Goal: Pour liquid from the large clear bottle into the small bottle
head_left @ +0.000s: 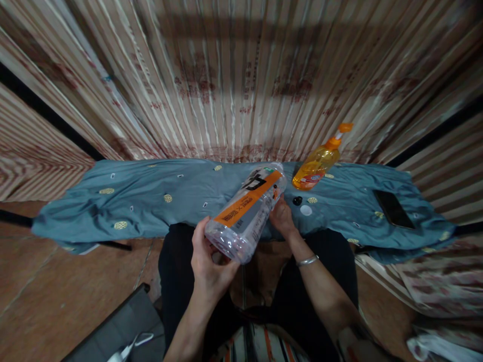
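Clear plastic bottle (pixel 245 213) with orange label is held tilted above the lap, its base gripped by the curled fingers of the left hand (pixel 211 261). Its capped-end shoulder is cupped from beneath by the right hand (pixel 281 216), fingers partly hidden. Beyond, on blue patterned cloth (pixel 113 211), a small black cap (pixel 298 201) and white disc (pixel 305 210) are seen near an orange pump bottle (pixel 313 166). A black smartphone (pixel 393 209) is lying to the right. Striped curtain (pixel 234 75) is hung behind.

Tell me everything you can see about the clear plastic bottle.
The clear plastic bottle looks empty, with a ridged body and an orange label with black lettering. It is held tilted above a blue cloth, its base in the left hand and its upper part against the right hand. Its top end points away from the person.
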Available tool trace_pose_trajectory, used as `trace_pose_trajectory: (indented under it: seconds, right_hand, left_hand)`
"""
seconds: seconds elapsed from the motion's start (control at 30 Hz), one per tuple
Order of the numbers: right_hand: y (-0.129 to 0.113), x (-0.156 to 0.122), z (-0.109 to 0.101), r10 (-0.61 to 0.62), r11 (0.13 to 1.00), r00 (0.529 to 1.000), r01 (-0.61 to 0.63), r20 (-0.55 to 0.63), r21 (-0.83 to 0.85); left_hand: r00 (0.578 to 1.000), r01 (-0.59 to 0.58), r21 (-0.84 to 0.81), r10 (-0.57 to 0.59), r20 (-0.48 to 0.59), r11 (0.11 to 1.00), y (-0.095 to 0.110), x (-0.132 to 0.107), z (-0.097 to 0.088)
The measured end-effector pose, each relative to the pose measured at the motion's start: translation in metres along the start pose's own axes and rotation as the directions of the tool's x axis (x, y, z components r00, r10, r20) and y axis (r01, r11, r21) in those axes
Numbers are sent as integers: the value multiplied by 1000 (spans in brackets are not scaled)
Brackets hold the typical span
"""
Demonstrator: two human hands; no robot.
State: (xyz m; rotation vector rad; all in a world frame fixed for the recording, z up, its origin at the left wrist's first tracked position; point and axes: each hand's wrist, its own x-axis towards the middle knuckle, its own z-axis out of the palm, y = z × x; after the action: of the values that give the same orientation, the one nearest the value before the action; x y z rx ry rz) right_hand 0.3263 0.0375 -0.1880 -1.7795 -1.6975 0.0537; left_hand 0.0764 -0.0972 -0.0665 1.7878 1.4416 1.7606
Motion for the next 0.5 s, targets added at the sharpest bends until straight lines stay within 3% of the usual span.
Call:
trace_pose_trajectory:
  seconds: [0.1,0.5]
  right_hand:
    - [-3,0,-1,58,998,998,-59,16,28]
    - [-5,1,-2,93,994,996,-93,3,61]
  left_hand:
    - [1000,-3,-3,3,-4,1000,-1,-1,0]
    - [1000,-6,32,6,-3,999,-2,-1,-1]
